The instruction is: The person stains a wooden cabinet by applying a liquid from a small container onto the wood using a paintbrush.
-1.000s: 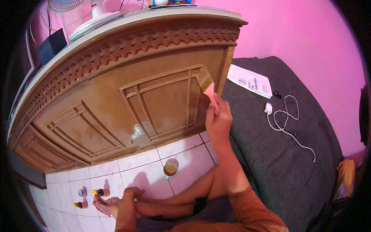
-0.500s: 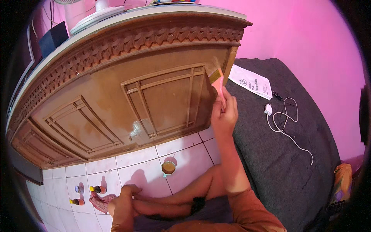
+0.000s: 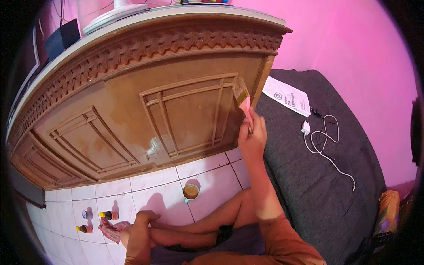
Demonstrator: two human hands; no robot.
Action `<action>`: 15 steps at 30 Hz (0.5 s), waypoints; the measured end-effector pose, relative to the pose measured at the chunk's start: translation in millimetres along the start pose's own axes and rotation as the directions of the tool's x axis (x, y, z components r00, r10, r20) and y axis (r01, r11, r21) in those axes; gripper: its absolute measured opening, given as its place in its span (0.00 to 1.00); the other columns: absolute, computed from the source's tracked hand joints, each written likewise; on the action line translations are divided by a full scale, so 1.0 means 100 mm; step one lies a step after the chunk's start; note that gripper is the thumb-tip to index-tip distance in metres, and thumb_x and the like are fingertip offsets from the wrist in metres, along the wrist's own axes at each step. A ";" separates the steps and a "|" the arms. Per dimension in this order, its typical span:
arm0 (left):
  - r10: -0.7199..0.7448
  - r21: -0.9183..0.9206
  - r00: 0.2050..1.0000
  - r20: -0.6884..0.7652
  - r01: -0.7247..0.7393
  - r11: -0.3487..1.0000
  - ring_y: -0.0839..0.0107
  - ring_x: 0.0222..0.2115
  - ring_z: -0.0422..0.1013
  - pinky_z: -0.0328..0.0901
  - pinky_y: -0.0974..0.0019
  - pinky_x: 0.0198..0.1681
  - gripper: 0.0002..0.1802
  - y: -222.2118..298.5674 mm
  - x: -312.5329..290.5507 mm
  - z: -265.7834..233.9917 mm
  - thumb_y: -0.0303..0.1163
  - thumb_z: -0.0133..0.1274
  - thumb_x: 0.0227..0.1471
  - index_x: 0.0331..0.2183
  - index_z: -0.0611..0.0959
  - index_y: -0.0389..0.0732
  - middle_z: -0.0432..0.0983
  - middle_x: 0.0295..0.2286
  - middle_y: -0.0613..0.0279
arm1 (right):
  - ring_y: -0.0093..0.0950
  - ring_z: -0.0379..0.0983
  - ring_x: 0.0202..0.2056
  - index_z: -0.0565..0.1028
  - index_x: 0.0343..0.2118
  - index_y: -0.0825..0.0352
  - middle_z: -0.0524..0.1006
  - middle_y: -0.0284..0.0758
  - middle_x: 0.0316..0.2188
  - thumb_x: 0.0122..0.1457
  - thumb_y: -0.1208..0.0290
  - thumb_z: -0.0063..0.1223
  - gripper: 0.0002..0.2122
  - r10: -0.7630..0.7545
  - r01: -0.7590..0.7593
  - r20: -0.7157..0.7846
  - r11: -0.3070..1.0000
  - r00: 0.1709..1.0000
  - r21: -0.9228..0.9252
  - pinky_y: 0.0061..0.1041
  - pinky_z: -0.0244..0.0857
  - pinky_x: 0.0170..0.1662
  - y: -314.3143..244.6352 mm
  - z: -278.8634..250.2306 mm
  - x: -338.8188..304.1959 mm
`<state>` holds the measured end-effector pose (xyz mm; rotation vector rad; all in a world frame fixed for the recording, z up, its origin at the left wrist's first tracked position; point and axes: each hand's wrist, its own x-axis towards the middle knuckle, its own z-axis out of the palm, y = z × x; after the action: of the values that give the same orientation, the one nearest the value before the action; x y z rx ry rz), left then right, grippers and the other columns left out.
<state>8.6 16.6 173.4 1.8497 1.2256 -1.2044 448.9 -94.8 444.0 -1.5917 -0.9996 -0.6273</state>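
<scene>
My right hand is closed round the pink handle of a flat paintbrush. The brush points up, its bristles against the upper right corner of a framed panel on a brown wooden cabinet. My left hand lies across my bent leg with nothing seen in it; its fingers look loosely extended, partly hidden. On the tiles between my legs and the cabinet stands a cup of brownish liquid. The cabinet front has darker, wet-looking patches and a whitish shiny spot low near the middle.
To the right is a dark grey cushioned surface bearing a white printed packet and a white charger with cable. Small yellow-capped bottles, a small jar and a pinkish cloth sit on the floor at left.
My right hand has brought the brush slightly left and down, from the strip beside the panel onto the panel's corner. The brush has tilted leftward. My left hand stays on my leg.
</scene>
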 end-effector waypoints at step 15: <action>-0.003 0.000 1.000 -0.010 0.003 1.000 0.56 0.45 0.74 0.65 0.56 0.50 0.37 -0.01 -0.03 -0.01 0.64 0.43 0.55 0.41 0.84 0.37 0.79 0.42 0.53 | 0.45 0.73 0.34 0.72 0.51 0.71 0.72 0.47 0.34 0.57 0.81 0.48 0.17 0.057 -0.055 -0.018 0.991 0.998 0.125 0.34 0.69 0.38 -0.06 0.00 -0.01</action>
<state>8.1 16.9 176.5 1.8569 1.2344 -1.1986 443.4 -94.7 446.4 -1.4952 -0.9569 -0.5322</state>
